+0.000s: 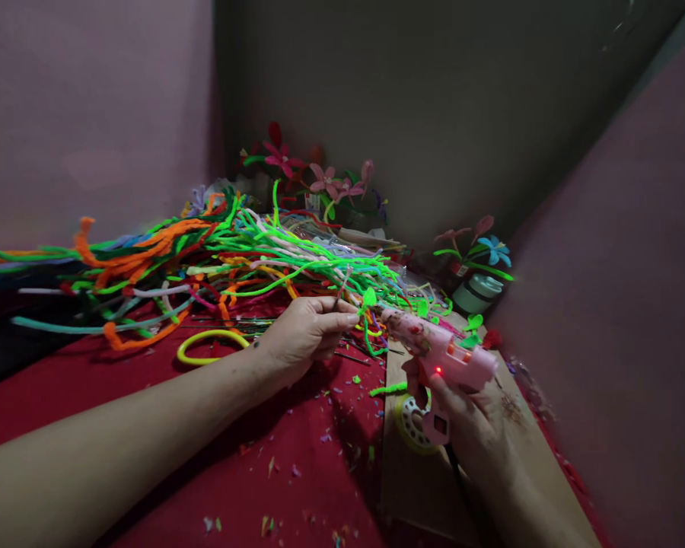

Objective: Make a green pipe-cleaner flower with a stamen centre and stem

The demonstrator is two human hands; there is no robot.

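My right hand [473,426] is wrapped round the grip of a pink hot glue gun [439,346] with a small red light lit on its side. The gun's nozzle points left, close to a green pipe-cleaner leaf [368,297]. Pinched between the thumb and fingers of my left hand [320,327] is the leaf piece, with a thin stem rising above the fingers. Whether nozzle and leaf touch is hard to see. Behind both hands lies a large heap of pipe cleaners [297,262] in green, orange, white and red.
Scissors with a yellow handle [210,347] lie left of my left hand on the red cloth [245,457], among fuzz scraps. A wooden board [411,487] sits under the gun, with a yellow-rimmed spool [414,426]. Pipe-cleaner flowers [323,180] and a pale jar [476,292] stand behind.
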